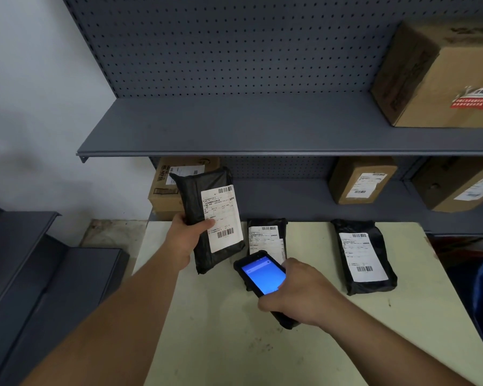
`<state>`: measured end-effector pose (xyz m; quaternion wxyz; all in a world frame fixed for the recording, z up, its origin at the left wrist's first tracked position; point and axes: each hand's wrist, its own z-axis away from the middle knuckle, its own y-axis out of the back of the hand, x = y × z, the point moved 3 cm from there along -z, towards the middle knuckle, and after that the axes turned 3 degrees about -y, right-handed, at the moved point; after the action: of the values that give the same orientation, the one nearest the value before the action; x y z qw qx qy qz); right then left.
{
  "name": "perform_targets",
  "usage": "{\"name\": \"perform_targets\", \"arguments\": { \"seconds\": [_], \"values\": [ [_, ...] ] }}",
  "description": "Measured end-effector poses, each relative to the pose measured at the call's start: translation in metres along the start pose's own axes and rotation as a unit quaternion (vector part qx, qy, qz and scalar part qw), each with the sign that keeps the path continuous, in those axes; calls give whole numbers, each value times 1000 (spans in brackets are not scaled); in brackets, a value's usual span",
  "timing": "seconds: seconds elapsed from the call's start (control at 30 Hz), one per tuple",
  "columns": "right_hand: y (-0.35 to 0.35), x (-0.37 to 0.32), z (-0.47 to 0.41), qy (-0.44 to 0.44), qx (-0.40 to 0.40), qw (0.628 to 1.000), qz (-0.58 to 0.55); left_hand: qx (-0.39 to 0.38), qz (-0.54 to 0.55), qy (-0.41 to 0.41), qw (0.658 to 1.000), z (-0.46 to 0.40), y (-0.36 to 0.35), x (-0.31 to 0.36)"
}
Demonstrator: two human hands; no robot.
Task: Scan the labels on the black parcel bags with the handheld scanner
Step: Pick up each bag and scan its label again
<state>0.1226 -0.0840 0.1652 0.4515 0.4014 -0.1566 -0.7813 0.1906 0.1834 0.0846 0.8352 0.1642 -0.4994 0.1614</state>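
The left hand point(185, 240) grips one black parcel bag point(207, 218) upright above the table's point(234, 344) far left edge while the right hand point(296, 291) clasps the handheld scanner point(262, 277) just beside it, so the scan seems in hand, calling next for aiming at the label's point(221, 218) barcode point(225, 232).

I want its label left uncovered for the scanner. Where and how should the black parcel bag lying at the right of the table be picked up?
The right parcel bag lies flat, label up, nothing beside it. I would probably take its bare black left long edge, coming from the left, thumb on top and fingers slid under, clear of the barcodes at top and bottom. The left hand grips the raised bag similarly.
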Motion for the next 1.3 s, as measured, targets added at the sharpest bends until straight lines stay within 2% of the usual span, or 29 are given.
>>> {"name": "perform_targets", "arguments": {
  "seconds": [0.43,0.93,1.3],
  "values": [
    [14,23,-4,-12,20,1000,-14,-11,-4,12,1000,-1,-23,-11],
    [68,100,-15,-70,67,992,-78,-111,-71,76,988,13,-149,-44],
    [99,157,-27,-112,79,984,-114,-122,-122,140,975,18,-234,-87]
  ]
}}
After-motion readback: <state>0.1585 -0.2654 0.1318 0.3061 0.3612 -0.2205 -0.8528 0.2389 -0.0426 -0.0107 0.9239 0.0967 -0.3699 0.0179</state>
